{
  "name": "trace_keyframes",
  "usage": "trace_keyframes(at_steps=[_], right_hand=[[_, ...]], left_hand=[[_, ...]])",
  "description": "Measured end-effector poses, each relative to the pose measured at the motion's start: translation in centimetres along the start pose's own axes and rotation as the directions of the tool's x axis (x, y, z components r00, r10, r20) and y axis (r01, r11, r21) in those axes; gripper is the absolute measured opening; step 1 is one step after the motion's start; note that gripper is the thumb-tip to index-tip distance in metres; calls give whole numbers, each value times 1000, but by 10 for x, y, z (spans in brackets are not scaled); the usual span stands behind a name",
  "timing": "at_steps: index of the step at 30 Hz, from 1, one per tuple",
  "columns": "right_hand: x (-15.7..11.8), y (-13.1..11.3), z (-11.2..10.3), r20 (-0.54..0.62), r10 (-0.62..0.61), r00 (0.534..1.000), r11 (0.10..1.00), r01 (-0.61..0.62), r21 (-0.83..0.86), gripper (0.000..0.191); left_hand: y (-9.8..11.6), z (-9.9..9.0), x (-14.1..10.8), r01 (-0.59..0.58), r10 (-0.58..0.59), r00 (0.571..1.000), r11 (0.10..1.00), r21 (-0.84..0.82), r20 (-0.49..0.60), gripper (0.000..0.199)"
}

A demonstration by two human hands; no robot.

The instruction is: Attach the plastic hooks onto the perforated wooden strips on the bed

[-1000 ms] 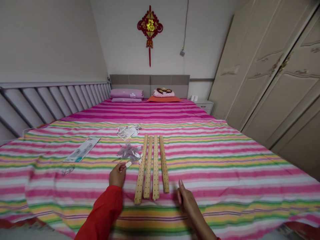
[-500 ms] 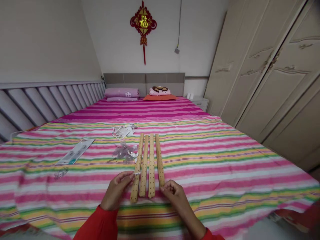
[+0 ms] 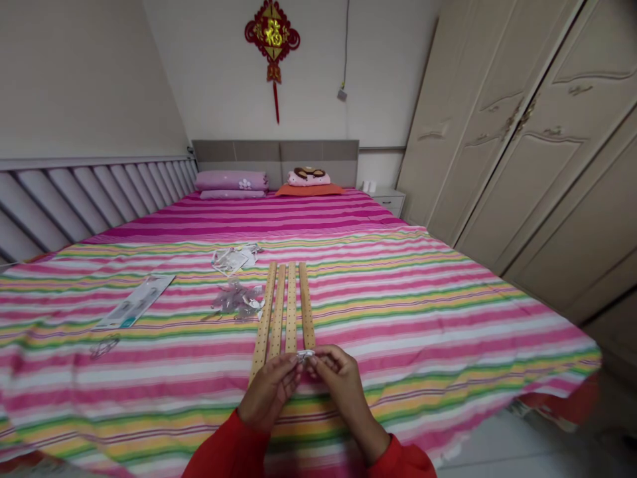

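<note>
Both hands meet over the near ends of several long wooden strips with rows of small holes (image 3: 291,309). A small white piece (image 3: 305,354), its kind too small to make out, is pinched between my left hand (image 3: 271,388) and my right hand (image 3: 343,382). My left fingers grip its left end, and the right thumb and fingers close on its right end. The strips lie side by side on the striped bedsheet (image 3: 423,318), with their near ends partly hidden behind my hands.
Left of the strips lies a heap of small clear plastic packets (image 3: 236,300), with more packets (image 3: 233,259) behind it. A flat clear package (image 3: 137,302) and a thin wire-like loop (image 3: 105,345) lie farther left. Pillows (image 3: 231,182) rest by the headboard (image 3: 318,154).
My right hand has let go of the rightmost strip and joined my left hand on the white piece. My left hand has carried the piece rightward. The view has turned slightly right.
</note>
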State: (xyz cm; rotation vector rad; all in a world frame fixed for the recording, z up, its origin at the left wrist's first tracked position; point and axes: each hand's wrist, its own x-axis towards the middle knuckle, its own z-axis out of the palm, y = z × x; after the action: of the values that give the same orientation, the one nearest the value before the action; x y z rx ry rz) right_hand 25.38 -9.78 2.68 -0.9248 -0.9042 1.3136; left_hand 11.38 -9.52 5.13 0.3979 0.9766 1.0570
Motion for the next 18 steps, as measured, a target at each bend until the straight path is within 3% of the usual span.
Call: trace_keyframes(at_steps=[3, 7, 13, 18], right_hand=[[6, 2, -5, -17, 41, 999, 999, -40, 27, 35], [13, 5, -13, 14, 71, 997, 997, -71, 28, 34], [24, 9, -26, 66, 63, 996, 990, -54, -128, 27], [38, 12, -32, 91, 52, 994, 976, -31, -216, 23]], left_hand=[[-11, 5, 2, 36, -37, 999, 998, -56, -16, 6], [-24, 14, 0, 45, -49, 998, 993, -113, -31, 11], [-41, 25, 4, 104, -117, 992, 974, -201, -54, 16], [-43, 35, 11, 134, -170, 979, 955, -266, -116, 18]])
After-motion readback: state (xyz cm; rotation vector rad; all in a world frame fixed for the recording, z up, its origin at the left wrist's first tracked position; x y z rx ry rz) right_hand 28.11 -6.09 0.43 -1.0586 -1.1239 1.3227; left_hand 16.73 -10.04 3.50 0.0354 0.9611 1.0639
